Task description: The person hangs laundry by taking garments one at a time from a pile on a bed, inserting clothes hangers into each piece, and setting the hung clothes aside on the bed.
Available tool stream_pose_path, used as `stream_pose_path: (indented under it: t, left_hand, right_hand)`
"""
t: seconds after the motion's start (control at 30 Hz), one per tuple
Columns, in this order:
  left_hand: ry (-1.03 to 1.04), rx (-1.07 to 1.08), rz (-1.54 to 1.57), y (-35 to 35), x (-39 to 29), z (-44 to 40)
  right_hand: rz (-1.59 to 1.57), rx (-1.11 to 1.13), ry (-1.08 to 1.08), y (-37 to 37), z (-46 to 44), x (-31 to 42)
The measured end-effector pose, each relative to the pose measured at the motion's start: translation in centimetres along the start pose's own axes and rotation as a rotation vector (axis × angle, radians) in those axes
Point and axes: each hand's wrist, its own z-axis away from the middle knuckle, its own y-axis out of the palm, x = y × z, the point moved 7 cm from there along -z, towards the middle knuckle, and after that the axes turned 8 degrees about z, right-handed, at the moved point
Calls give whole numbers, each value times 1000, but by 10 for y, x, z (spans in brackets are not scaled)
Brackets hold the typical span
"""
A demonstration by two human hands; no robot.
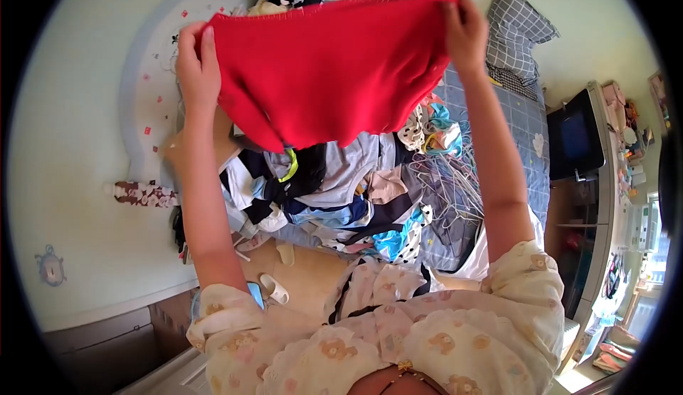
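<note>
Stretched wide between both hands, a red garment [334, 68] is held up at about face height. Pale stitching runs along its upper edge, and the lower edge hangs loose in folds. My left hand [199, 64] pinches its upper left corner, thumb upward. The upper right corner is gripped by my right hand [467, 36], with the fingers curled around the cloth. Behind and below the garment lies a heap of mixed clothes [341, 174] on the bed, partly hidden by it. From its shape alone I cannot tell the garment's exact kind.
Several wire hangers [452, 189] lie tangled on the grey checked bed [516, 128], right of the clothes. A pillow [516, 36] leans at the far right. Pale slippers [274, 288] are on the floor. A dark screen [576, 135] stands on the right.
</note>
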Motion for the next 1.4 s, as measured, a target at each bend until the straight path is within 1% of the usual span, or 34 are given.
stream_pose_path:
  t: [0.03, 0.1, 0.13, 0.23, 0.3, 0.33, 0.37, 0.4, 0.43, 0.5, 0.57, 0.6, 0.63, 0.7, 0.77, 0.8, 0.83, 0.9, 0.97, 1.0, 1.03, 1.07, 1.1, 1.17, 1.2, 1.23, 1.3, 1.33, 1.37, 1.4]
  left_hand:
    - [41, -27, -13, -9, -20, -9]
    - [62, -4, -53, -19, -57, -22]
    - [126, 12, -30, -21, -71, -27]
    - [127, 78, -67, -18, -114, -24]
    - [135, 154, -105, -13, -132, -11]
    - [133, 198, -120, -9, -140, -1]
    - [131, 237, -134, -4, -148, 10]
    - [38, 262, -118, -2, -149, 24]
    - [-43, 267, -65, -2, -144, 39]
    - [-205, 278, 44, 2, -126, 76]
    - [-369, 318, -148, 9, -120, 119]
    - [-391, 293, -210, 14, -118, 142]
    - [-438, 352, -268, 28, -131, 162]
    - [-432, 294, -186, 36, -71, 235]
    - [-461, 350, -116, 45, -43, 305]
    - [-483, 422, -145, 53, -31, 340]
    - [-506, 493, -176, 56, -25, 371]
    - [-464, 655, -307, 69, -42, 411]
    - [-471, 726, -408, 78, -51, 451]
    - [-460, 719, -484, 78, -55, 464]
    - [-444, 707, -562, 79, -57, 474]
    - [-429, 699, -639, 80, -60, 481]
    - [-445, 611, -684, 82, -66, 477]
    - [-480, 434, -769, 86, -82, 464]
    - [-448, 367, -818, 90, -86, 460]
    - [-485, 317, -715, 94, -82, 459]
    - [-559, 218, -513, 97, -72, 460]
    - [-727, 47, -350, 94, -64, 470]
    - [-795, -37, -260, 91, -56, 479]
    - [-860, -123, -169, 87, -45, 492]
  right_hand:
    - [83, 12, 23, -17, -12, 18]
    - [27, -62, -58, -46, -29, 38]
    - [22, -47, -62, -59, -33, 43]
    - [139, 7, -30, -94, -33, 62]
    - [23, -32, -47, -104, -23, 45]
    - [-31, -1, -50, -108, -12, 41]
    - [88, 38, -6, -114, 1, 37]
    - [15, 55, -12, -117, 14, 32]
    - [-59, 71, -16, -119, 29, 27]
    - [-33, 159, 67, -124, 65, 18]
    - [-34, 243, 115, -121, 113, 5]
    - [-66, 308, 172, -118, 143, 2]
    - [-96, 373, 237, -115, 173, -2]
    - [-134, 522, 322, -110, 241, -24]
    - [-202, 547, 489, -109, 305, -46]
    - [-220, 602, 598, -109, 338, -61]
    - [-213, 615, 653, -115, 357, -67]
    - [-112, 658, 714, -124, 399, -91]
    - [-76, 826, 866, -135, 426, -99]
    - [-116, 774, 727, -134, 448, -111]
    - [-118, 840, 724, -138, 461, -113]
    - [-152, 905, 745, -140, 485, -120]
    - [-185, 968, 763, -143, 505, -129]
    - [-221, 1226, 844, -151, 531, -136]
    - [-299, 1253, 901, -156, 545, -146]
    - [-467, 1215, 1056, -164, 556, -159]
    - [-427, 906, 1589, -197, 583, -201]
    - [-332, 705, 1708, -215, 593, -227]
    - [-234, 497, 1813, -233, 604, -249]
    - [100, 552, 1669, -250, 615, -278]
